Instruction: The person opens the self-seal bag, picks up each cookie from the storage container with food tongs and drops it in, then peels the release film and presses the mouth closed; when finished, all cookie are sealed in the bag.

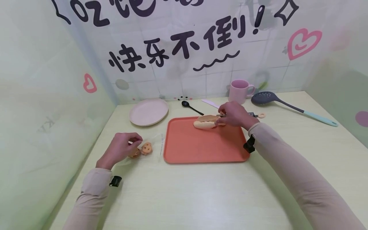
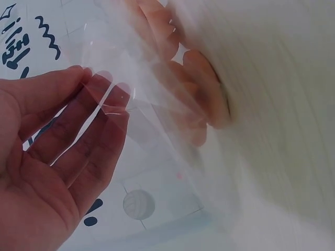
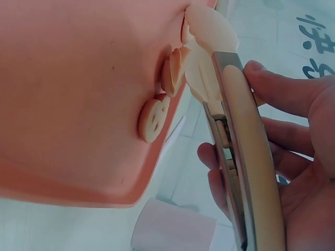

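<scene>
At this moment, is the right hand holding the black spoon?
No, the right hand grips the tongs, while the black spoon lies beyond the orange tray.

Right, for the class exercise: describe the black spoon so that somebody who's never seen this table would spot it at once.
Find the orange tray. Just beyond its far edge, between the pink plate and the lilac utensil, lies the black spoon. It is black all over, unlike the larger slotted spoon with the turquoise handle.
</scene>
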`<state>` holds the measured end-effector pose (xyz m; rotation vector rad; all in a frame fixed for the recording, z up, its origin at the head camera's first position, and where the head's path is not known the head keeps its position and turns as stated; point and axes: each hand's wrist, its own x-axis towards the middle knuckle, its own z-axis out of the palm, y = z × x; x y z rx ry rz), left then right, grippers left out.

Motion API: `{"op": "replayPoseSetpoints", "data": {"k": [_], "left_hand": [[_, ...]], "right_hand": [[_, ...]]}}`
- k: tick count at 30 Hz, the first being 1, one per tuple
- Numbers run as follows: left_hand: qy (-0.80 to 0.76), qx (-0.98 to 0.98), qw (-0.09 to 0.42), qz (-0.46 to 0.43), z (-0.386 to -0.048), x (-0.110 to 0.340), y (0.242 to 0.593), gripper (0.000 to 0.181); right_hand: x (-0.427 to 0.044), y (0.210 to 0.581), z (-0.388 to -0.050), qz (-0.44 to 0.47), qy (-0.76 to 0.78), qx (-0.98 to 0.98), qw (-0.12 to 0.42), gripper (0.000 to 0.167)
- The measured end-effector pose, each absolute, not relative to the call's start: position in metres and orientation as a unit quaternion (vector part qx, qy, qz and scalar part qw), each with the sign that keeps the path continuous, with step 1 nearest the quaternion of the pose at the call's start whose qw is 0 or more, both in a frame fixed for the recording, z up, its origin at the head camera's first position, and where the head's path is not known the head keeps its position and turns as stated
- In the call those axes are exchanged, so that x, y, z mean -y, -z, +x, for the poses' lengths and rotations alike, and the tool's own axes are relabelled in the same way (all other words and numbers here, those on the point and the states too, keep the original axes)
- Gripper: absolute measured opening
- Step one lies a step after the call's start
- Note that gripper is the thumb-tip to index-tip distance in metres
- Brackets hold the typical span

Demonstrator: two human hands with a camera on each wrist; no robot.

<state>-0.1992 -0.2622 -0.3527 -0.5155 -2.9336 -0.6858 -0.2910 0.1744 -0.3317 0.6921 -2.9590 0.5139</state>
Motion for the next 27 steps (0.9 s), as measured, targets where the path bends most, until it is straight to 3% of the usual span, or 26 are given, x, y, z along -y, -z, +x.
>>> {"op": "replayPoseSetpoints", "data": {"k": [15,27], "left_hand": [[0.219,0.961,0.039,-0.165,-0.198,0.258,0.351,0.008],[0.225,0.960,0.039,-0.162,-0.196,0.259,0.351,0.009]], "right_hand": [[-0.169,0.328,-0.276,0.243,-0.200,0.948,0.055,0.037],[-0.143,0.324,-0.257,0.285,-0.259,0.923,0.007,0.035]]}}
